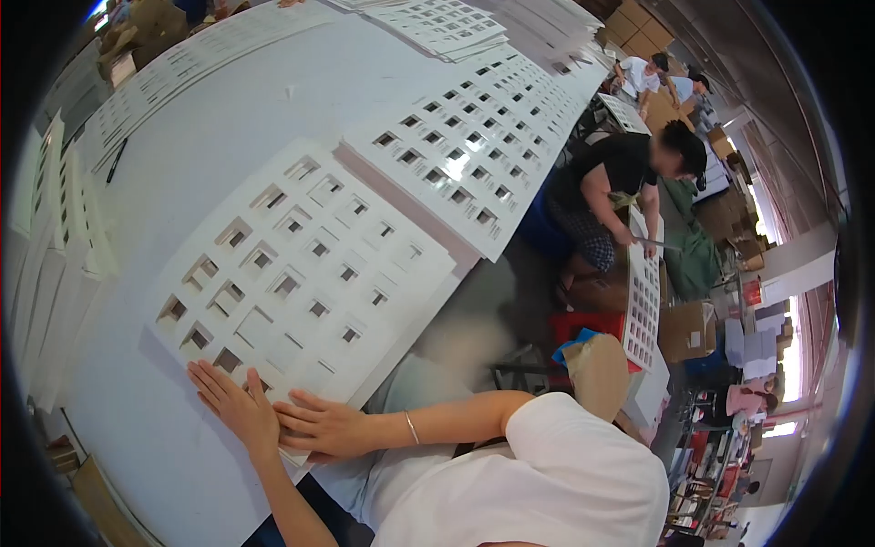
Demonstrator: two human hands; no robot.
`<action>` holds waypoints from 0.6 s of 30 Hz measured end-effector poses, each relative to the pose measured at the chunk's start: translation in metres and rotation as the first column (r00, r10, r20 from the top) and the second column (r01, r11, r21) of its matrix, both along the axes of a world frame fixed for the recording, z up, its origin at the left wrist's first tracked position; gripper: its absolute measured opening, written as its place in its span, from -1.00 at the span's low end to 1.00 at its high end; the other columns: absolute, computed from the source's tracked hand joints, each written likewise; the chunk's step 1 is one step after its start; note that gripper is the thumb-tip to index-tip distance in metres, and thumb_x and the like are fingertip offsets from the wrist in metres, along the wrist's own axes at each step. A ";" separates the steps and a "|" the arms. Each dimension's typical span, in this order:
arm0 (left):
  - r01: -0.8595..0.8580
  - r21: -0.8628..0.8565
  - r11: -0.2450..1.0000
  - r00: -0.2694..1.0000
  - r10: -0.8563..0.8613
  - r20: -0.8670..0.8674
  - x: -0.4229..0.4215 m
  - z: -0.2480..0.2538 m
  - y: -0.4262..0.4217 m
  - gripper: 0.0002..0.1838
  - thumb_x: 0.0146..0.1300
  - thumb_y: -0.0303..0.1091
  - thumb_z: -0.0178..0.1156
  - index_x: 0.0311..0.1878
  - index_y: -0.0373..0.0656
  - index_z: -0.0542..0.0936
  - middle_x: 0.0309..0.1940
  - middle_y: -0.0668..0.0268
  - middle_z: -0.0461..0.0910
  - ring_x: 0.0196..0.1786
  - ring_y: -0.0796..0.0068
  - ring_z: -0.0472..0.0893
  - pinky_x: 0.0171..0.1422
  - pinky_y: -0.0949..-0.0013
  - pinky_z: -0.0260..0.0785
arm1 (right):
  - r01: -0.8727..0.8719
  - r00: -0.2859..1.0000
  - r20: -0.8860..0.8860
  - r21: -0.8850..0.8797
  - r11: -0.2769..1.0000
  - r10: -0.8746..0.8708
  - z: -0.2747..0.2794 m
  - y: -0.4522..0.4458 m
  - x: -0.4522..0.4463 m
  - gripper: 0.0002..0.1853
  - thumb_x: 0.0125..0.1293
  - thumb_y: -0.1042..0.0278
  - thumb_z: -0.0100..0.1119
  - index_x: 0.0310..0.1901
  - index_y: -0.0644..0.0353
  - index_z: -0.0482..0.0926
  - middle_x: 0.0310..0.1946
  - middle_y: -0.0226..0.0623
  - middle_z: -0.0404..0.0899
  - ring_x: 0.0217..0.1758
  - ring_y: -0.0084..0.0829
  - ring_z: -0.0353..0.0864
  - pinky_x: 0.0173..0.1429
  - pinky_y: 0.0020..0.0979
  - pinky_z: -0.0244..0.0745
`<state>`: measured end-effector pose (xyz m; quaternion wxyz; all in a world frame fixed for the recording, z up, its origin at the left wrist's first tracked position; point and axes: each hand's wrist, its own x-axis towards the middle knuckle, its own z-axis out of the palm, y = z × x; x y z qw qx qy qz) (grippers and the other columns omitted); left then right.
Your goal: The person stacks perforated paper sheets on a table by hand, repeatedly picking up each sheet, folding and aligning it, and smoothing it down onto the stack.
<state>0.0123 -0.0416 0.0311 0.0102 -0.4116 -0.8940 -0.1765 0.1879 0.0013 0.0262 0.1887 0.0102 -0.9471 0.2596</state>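
A white board with rows of rectangular cut-out windows [301, 255] lies on the pale tabletop, some windows showing darker gaps beneath. My left hand [235, 406] rests flat at the board's near left corner, fingers stretched out and close together. Beside it my right hand [333, 427], with a thin bracelet on the wrist, lies along the near edge, fingers extended toward the left hand. Neither hand holds anything that I can see. The fingers of both hands almost meet at that edge.
Another stack of windowed boards [469, 150] lies just beyond, with more stacks [437, 25] farther back. A black pen [117, 160] lies on the table [264, 100]. Upright boards [68, 273] stand at left. A co-worker in black [606, 182] handles a similar board [643, 305].
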 end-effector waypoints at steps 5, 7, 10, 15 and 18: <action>-0.058 -0.024 0.998 0.993 0.056 -0.100 0.011 0.002 -0.004 -0.14 0.54 0.10 -0.09 0.59 -0.39 -0.08 0.64 0.00 -0.17 0.68 0.07 -0.19 0.68 -0.01 -0.27 | -0.045 0.991 -0.130 -0.185 0.982 0.021 0.024 0.023 0.021 -0.50 0.05 0.18 0.43 0.03 0.15 0.55 0.17 -0.05 0.49 0.32 -0.04 0.43 0.52 0.12 0.18; -0.064 -0.026 0.998 0.992 0.060 -0.109 0.016 0.002 -0.006 -0.14 0.53 0.08 -0.06 0.59 -0.37 -0.08 0.64 0.01 -0.17 0.68 0.10 -0.19 0.69 0.01 -0.29 | 0.304 0.936 -0.200 0.052 0.951 -0.288 0.046 0.065 0.031 -0.62 0.01 0.27 0.42 -0.12 0.16 0.57 0.01 -0.12 0.56 0.14 -0.06 0.53 0.41 0.09 0.31; -0.080 -0.044 0.996 0.992 0.075 -0.104 0.019 0.005 -0.002 -0.14 0.52 0.08 -0.04 0.59 -0.37 -0.08 0.65 0.02 -0.18 0.69 0.11 -0.21 0.69 0.01 -0.29 | 0.723 0.676 -0.269 0.062 0.688 -0.686 0.067 0.166 0.066 -0.63 0.13 0.37 0.34 -0.02 0.26 0.58 0.01 -0.08 0.58 0.04 -0.01 0.54 0.19 -0.03 0.41; -0.085 -0.055 0.995 0.992 0.080 -0.098 0.020 0.009 -0.002 -0.12 0.51 0.08 -0.02 0.59 -0.39 -0.08 0.65 0.01 -0.19 0.69 0.13 -0.22 0.69 0.01 -0.28 | 0.843 0.393 -0.234 0.477 0.247 -0.890 0.047 0.277 0.130 -0.60 0.27 0.19 0.32 0.02 0.32 0.61 0.06 -0.09 0.61 0.17 -0.09 0.54 0.45 -0.03 0.25; -0.094 -0.051 0.994 0.992 0.089 -0.095 0.020 0.010 -0.003 -0.11 0.51 0.07 -0.01 0.58 -0.40 -0.08 0.65 0.01 -0.19 0.69 0.12 -0.21 0.69 0.01 -0.28 | 0.786 0.454 -0.202 0.550 0.283 -0.868 0.020 0.286 0.139 -0.59 0.25 0.17 0.34 0.02 0.30 0.63 0.05 -0.15 0.63 0.20 -0.21 0.56 0.48 -0.05 0.22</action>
